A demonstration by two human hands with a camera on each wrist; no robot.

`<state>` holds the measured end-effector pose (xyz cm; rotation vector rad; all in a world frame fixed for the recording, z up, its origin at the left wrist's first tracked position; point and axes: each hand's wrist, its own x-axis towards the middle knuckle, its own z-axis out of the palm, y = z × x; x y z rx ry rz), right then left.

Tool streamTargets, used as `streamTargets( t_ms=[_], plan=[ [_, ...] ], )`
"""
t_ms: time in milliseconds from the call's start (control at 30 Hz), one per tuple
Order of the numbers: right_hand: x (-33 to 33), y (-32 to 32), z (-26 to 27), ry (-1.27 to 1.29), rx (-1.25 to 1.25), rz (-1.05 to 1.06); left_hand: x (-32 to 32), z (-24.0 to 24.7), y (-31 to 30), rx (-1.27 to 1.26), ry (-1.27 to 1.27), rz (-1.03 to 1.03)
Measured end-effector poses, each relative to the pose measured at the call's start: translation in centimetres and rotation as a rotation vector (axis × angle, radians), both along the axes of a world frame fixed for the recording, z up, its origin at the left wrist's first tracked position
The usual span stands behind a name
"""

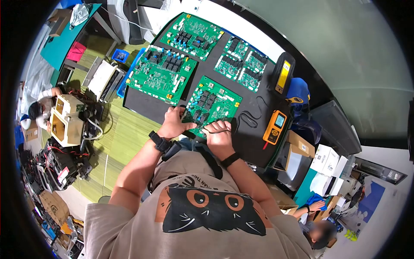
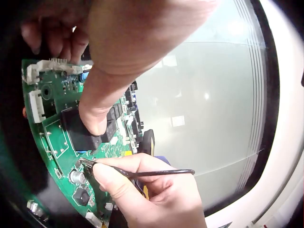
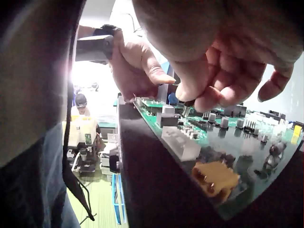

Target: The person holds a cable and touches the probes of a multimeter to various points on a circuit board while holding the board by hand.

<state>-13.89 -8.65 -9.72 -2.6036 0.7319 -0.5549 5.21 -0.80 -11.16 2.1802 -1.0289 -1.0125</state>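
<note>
A green circuit board (image 1: 217, 97) with rows of black relays lies at the near edge of the dark tabletop. My left hand (image 1: 174, 123) grips its near left corner, thumb pressed on a black relay (image 2: 76, 130) and fingertips at the connector edge. My right hand (image 1: 218, 137) pinches a thin black wire-like piece (image 2: 164, 173) between thumb and forefinger. Its metal tip (image 2: 85, 163) meets the board beside a silver capacitor (image 2: 76, 177). In the right wrist view, white and yellow connectors (image 3: 216, 179) stand along the near board edge, and the fingers cover the tip.
Two larger green boards (image 1: 161, 73) and several small ones (image 1: 241, 64) lie beyond. To the right are an orange handheld meter (image 1: 275, 126), a black cord (image 1: 249, 117), a device with a yellow label (image 1: 283, 73) and a blue tool (image 1: 297, 91). Another person works at the lower right.
</note>
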Motion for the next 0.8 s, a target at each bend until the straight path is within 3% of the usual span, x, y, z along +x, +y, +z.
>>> streamTargets(
  t_ms=[433,600,800],
  plan=[
    [1.1,0.3,-0.8,0.205,-0.105,0.033,0.2,0.6,-0.1,-0.014,0.056,-0.004],
    [1.5,0.6,-0.6,0.272,-0.181,0.021,1.1,-2.7,0.3,-0.067,0.176,0.007],
    [1.7,0.7,0.0,0.323,-0.149,0.029,1.5,-2.8,0.4,-0.07,0.218,0.02]
  ],
)
